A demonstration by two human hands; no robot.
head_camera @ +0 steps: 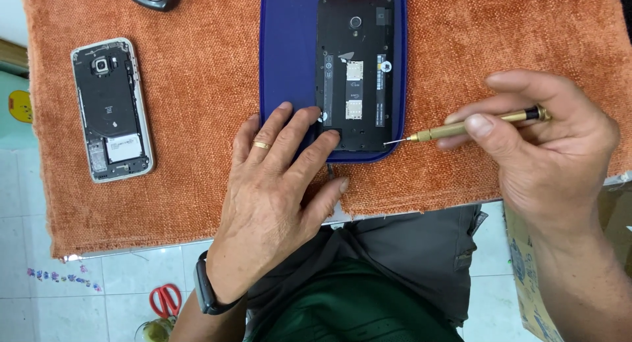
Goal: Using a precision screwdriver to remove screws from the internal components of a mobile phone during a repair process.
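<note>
A shallow blue tray (283, 65) sits on the orange cloth (461, 52) and holds one black phone (355, 72), back cover off, lying flat inside it. The left hand (276, 184) rests spread and flat, fingertips pressing the phone's lower end. The right hand (546, 144) pinches a brass precision screwdriver (461, 127), its tip at the phone's lower right corner. A second opened phone (113, 109) lies well apart on the cloth, to the left.
</note>
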